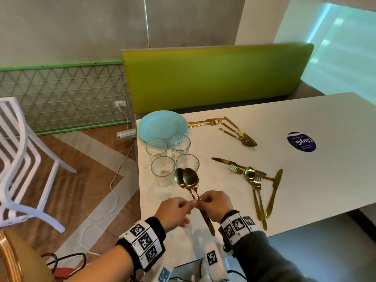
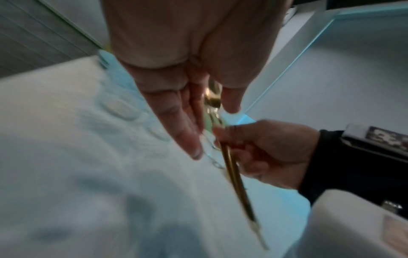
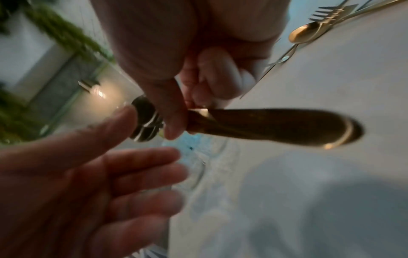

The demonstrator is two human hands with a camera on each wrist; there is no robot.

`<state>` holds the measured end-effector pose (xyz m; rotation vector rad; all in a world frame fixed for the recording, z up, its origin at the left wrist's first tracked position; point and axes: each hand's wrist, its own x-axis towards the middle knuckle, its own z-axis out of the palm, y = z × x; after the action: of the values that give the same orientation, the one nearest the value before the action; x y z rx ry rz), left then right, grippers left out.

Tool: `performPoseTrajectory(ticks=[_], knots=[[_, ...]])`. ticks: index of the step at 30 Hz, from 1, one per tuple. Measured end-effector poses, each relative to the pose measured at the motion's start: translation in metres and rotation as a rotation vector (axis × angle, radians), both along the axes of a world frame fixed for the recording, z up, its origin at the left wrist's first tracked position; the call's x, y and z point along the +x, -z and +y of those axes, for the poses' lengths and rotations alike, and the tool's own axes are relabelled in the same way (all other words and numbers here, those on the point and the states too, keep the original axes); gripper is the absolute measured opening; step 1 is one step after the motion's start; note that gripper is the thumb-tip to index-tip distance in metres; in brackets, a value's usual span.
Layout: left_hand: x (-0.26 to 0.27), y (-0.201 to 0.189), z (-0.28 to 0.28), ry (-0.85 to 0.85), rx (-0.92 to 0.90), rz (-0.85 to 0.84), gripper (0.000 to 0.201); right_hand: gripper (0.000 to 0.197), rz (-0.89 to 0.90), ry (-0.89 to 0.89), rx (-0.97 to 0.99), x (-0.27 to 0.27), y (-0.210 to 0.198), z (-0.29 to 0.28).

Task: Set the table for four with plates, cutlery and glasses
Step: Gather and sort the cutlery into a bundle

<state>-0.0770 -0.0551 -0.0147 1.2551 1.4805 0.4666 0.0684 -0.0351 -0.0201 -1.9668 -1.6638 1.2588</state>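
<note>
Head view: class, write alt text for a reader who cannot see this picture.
The right hand grips two gold metal spoons by their handles above a white table, and the left hand meets them at the fingertips. Beyond stand four clear textured glasses, a stack of pale blue plates and scattered gold cutlery.

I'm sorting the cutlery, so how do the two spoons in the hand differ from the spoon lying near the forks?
The two spoons are held in the air by the right hand, bowls pointing away; the lone spoon lies on the table across knives and forks. The held ones sit paired, overlapping. All three are gold.
</note>
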Motion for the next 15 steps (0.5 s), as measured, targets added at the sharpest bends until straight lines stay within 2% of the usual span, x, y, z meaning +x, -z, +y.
performPoseTrajectory(ticks=[3,6,9,12,13,15], knots=[[0.026,-0.012,0.009,-0.082,0.021,-0.207,0.022,0.016,0.191,0.140,0.039,0.008,-0.020,-0.004],[0.053,-0.022,0.024,-0.153,0.067,-0.308,0.019,0.016,0.239,0.213,0.126,0.018,-0.035,-0.001],[0.074,-0.024,0.034,-0.158,0.103,-0.318,0.024,0.014,0.211,0.227,0.162,0.035,-0.043,0.002],[0.092,-0.025,0.047,-0.211,0.091,-0.356,0.028,0.013,0.172,0.203,0.103,0.060,-0.041,0.005],[0.096,-0.026,0.053,-0.240,0.079,-0.381,0.029,0.011,0.113,0.221,0.082,0.071,-0.037,0.007],[0.102,-0.029,0.064,-0.275,0.060,-0.412,0.029,0.022,-0.087,0.302,0.047,0.096,-0.018,0.014]])
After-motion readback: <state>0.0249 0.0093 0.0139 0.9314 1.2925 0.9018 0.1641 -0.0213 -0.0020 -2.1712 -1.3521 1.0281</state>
